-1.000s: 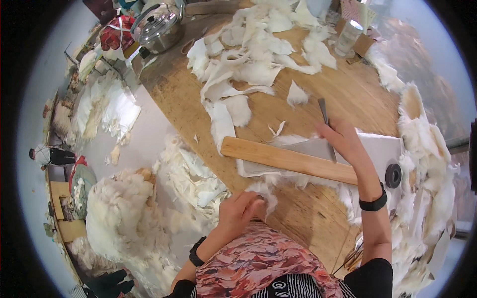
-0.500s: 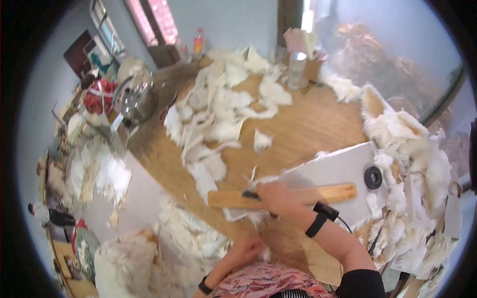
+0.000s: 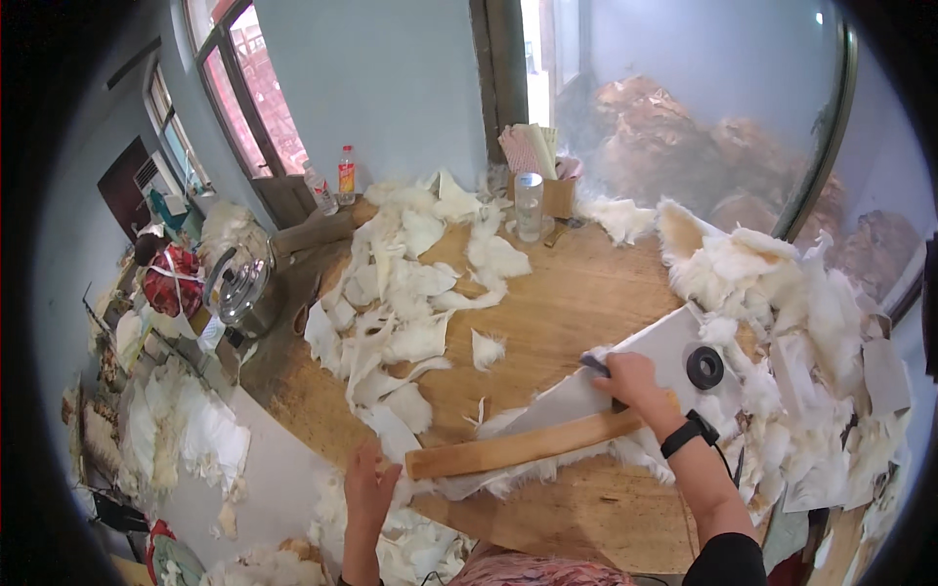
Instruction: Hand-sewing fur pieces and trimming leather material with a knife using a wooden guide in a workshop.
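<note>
My right hand is closed around a small dark grey tool, whose exact kind I cannot make out. It is above the right end of a long wooden strip. That strip lies slantwise on a flat white pelt with fur showing along its edges. My left hand is raised beside the strip's left end, its thumb and fingers apart and holding nothing. A black ring-shaped roll rests on the white surface to the right of my right hand.
White fur scraps spread over the wooden table. A heap of pelts lines the right side. At the back stand a clear cup, a cardboard box and bottles. A metal pot stands left.
My right hand has moved right along the wooden strip, with the tool. My left hand has gone left and forward from near my body. The strip now slants more, and the view has shifted.
</note>
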### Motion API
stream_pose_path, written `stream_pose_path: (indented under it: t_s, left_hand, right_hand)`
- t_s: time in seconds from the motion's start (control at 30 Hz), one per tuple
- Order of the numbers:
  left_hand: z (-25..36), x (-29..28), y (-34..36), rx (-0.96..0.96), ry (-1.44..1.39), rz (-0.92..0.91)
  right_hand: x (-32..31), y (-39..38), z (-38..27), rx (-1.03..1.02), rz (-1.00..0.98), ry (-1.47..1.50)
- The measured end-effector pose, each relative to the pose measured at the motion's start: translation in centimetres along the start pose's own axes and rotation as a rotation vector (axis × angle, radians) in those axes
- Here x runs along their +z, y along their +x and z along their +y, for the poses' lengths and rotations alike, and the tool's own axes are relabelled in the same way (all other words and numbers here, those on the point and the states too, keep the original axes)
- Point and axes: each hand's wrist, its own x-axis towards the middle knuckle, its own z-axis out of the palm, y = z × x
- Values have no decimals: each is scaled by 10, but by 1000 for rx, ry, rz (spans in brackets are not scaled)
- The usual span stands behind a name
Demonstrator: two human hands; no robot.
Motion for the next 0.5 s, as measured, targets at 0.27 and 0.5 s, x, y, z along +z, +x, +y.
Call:
stream_pose_path:
  t_s: [0.27, 0.5]
  left_hand:
    - [-41, -8, 57, 128, 262, -175]
    - [-66, 21, 59, 146, 277, -228]
  right_hand:
    - [-9, 28, 42, 29, 197, 53]
    - [-117, 178, 55, 29, 214, 1107]
